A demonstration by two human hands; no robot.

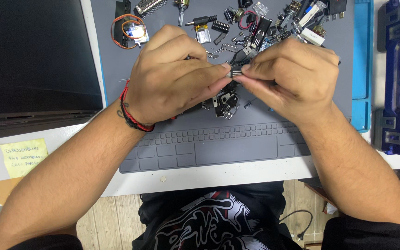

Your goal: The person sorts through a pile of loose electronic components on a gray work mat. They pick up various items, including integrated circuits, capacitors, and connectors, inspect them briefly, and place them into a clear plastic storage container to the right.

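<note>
My left hand (170, 76) and my right hand (292, 74) meet over a grey work mat (218, 148). Between the fingertips of both hands sits a small dark plug-like connector with a metal end (237, 69). Both hands pinch it. A red and black cord bracelet (128, 111) circles my left wrist. Below the hands lie a few small black electronic parts with metal legs (225, 104).
Several loose electronic parts (255, 23) are scattered at the mat's far edge, with a small servo and orange wire loop (130, 30) at the left. A dark laptop (33, 55) lies left, a yellow sticky note (23, 156) below it, a blue tool case (396, 83) right.
</note>
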